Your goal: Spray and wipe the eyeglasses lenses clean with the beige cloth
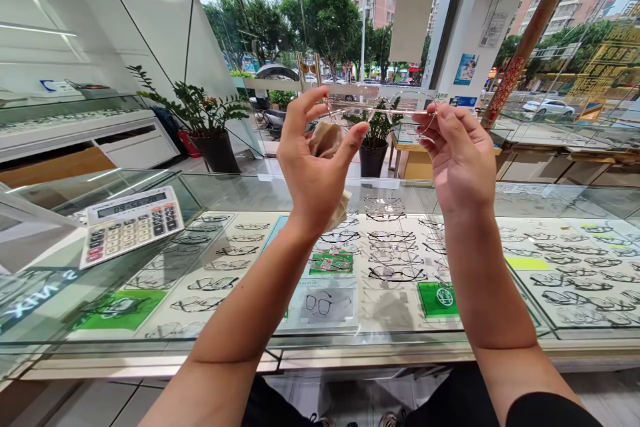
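A pair of thin, clear-looking eyeglasses is held up in front of the window, above the glass counter. My right hand pinches it at the right end between thumb and fingers. At the other end is my left hand, its thumb and forefinger spread apart around the left side of the glasses. A crumpled beige cloth is tucked in the left palm, with a corner hanging below the hand. Whether the left fingertips touch the glasses, I cannot tell.
Below my arms runs a glass display counter holding rows of eyeglass frames. A calculator lies on its left side. Potted plants stand beyond, before tall windows onto a street.
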Motion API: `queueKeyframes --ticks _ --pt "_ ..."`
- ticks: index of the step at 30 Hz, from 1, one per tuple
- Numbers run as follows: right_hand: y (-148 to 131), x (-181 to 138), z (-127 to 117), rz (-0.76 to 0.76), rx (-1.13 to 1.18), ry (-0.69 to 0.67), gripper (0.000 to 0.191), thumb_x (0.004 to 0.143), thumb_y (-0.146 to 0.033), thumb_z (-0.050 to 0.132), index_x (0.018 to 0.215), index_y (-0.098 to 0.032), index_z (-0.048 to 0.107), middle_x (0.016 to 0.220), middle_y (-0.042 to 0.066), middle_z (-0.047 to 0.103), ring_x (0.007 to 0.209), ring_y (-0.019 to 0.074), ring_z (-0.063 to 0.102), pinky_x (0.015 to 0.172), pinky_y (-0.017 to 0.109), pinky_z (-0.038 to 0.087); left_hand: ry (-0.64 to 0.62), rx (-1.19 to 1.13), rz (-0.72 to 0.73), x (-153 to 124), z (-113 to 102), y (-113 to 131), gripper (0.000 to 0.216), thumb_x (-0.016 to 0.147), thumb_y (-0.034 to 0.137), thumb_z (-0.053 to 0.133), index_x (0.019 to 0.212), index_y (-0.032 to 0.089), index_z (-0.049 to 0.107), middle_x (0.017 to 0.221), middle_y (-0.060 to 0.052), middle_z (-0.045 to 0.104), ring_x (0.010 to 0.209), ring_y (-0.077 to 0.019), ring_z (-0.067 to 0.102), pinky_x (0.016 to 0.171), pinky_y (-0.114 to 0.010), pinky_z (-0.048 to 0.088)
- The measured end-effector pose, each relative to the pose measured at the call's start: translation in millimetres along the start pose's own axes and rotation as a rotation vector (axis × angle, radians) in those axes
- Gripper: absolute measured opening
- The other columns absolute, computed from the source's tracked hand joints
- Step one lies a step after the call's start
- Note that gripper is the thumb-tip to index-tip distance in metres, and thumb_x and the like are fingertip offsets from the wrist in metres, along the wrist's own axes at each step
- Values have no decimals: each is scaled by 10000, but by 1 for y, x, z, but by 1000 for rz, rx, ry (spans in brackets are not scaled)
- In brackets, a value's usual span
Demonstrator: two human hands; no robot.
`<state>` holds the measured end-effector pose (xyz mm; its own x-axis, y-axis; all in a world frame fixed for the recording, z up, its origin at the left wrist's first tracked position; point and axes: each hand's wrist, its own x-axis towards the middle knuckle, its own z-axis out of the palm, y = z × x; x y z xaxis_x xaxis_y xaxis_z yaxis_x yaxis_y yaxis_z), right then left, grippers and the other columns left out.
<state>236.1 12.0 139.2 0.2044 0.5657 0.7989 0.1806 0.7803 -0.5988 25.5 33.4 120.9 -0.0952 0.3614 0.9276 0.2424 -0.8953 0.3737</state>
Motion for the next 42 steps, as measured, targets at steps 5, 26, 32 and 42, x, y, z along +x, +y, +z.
queueKeyframes --ticks 5,26,32,42 --pt "2 1 1 62 41 19 411 969 -650 649 1122 -293 783 1109 52 831 1008 223 791 859 423 621 130 55 -9 -1 0 10 560 874 680 809 1315 367 660 1360 -81 675 1265 -319 659 831 -400 640" --pt "22 5 7 181 108 1 394 914 -616 710 1116 -288 795 1140 50 817 1047 228 771 840 401 604 110 -30 -12 3 5 9 677 860 742 786 1376 376 546 1382 -89 672 1349 -334 674 981 -460 660" --pt "17 5 7 96 96 -7 448 925 -618 679 1165 -252 775 1210 84 786 1155 267 763 891 454 620 134 -125 60 10 7 -12 673 842 756 798 1331 364 553 1422 -76 644 1323 -323 707 1029 -454 642" --pt "5 0 6 189 197 -62 445 933 -636 697 1226 -308 760 1222 40 782 1272 273 718 984 421 604 138 -281 69 12 7 -21 728 756 612 954 1301 320 571 1339 -65 652 1327 -296 689 956 -373 617"
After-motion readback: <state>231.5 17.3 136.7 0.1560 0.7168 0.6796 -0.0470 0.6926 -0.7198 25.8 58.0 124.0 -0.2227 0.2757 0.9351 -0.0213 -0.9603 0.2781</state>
